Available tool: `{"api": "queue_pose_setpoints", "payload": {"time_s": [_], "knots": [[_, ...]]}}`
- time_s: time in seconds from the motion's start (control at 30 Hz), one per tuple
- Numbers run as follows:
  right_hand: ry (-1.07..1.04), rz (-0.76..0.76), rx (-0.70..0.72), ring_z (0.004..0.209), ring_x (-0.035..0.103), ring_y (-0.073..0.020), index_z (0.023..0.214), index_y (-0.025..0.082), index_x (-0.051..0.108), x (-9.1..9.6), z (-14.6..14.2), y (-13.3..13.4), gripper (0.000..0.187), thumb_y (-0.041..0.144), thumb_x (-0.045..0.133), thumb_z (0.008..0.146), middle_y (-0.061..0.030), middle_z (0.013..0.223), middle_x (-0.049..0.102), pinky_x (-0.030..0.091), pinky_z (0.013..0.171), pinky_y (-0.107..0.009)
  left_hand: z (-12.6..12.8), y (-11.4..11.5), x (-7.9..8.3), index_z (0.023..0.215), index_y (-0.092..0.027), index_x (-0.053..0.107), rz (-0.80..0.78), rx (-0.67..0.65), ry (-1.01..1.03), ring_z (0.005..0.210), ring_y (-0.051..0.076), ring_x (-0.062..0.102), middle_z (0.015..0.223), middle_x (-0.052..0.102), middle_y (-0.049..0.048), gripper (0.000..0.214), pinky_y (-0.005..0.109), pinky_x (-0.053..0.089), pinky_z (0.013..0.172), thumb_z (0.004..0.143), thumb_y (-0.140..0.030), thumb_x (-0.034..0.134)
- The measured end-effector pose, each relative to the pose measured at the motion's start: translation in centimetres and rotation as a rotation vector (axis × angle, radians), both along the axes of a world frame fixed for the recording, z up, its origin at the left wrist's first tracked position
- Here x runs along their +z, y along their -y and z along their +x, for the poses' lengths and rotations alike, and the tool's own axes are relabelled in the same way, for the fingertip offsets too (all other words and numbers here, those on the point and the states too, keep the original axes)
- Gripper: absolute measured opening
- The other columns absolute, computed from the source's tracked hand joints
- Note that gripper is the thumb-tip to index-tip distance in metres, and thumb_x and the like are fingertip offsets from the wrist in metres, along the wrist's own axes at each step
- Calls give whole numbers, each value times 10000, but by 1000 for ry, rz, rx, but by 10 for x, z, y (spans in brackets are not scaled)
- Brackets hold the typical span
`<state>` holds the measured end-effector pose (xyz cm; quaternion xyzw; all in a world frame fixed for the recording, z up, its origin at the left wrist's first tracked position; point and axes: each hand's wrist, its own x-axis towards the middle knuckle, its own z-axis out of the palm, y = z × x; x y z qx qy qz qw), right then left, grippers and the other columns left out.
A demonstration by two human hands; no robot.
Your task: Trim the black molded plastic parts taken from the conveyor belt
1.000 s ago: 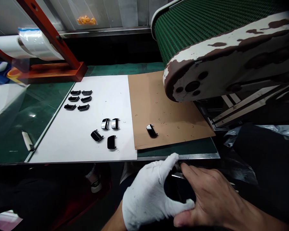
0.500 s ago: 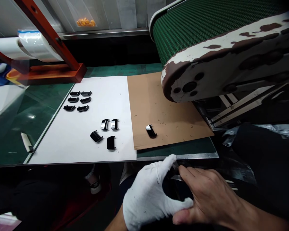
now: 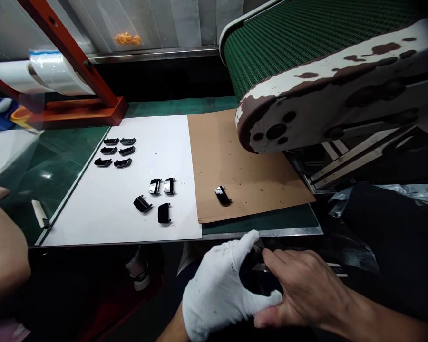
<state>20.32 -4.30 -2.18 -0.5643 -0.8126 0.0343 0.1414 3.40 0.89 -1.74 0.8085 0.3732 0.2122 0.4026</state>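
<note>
My left hand [image 3: 223,285], in a white glove, is curled in front of the table edge. Its thumb and fingertips grip a small dark part [image 3: 257,246] that barely shows against the dark background. Close against it, my bare right hand [image 3: 299,285] is closed round what looks like a knife, whose thin metal blade [image 3: 259,267] shows between the hands. The right thumb meets the gloved thumb. On the brown cardboard [image 3: 249,166] above my hands lies one glossy black plastic piece [image 3: 223,195]. Several similar black pieces [image 3: 164,213] lie on the white sheet [image 3: 92,213].
A green conveyor belt [image 3: 306,42] overhangs the cardboard at right. Film rolls [image 3: 57,73] sit on an orange stand [image 3: 82,111] at back left. Another person's arm [image 3: 3,242] reaches in at left, near a white-handled tool [image 3: 39,213]. Tiny dark shavings are scattered about.
Another person's hand and forearm have come in from the left edge. My two hands keep almost the same pose, and the black pieces lie where they were.
</note>
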Motion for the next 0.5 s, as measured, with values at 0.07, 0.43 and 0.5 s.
{"api": "queue_pose_setpoints", "payload": {"time_s": [0.07,0.43,0.5], "knots": [[6,13,4,379,572,-173,621,146,633,1,0,-1,918,820,33,794,-25,469,579,293,426,-322,1,0,1,1298,-163,498,3,-1,7,927,239,713,1086,723,76,777,309,576,845,620,-366,820],[-3,97,24,340,520,-150,542,156,611,2,-2,-2,874,771,71,849,-16,430,534,280,406,-318,0,-1,0,1290,-162,517,-20,27,-20,918,249,715,1072,725,86,779,338,585,834,617,-409,822],[-29,106,15,345,518,-152,537,158,602,4,-2,-2,860,771,88,851,-16,432,532,296,410,-317,0,-2,2,1298,-155,517,-47,31,-18,945,245,709,1082,723,87,791,328,578,856,613,-401,827]]}}
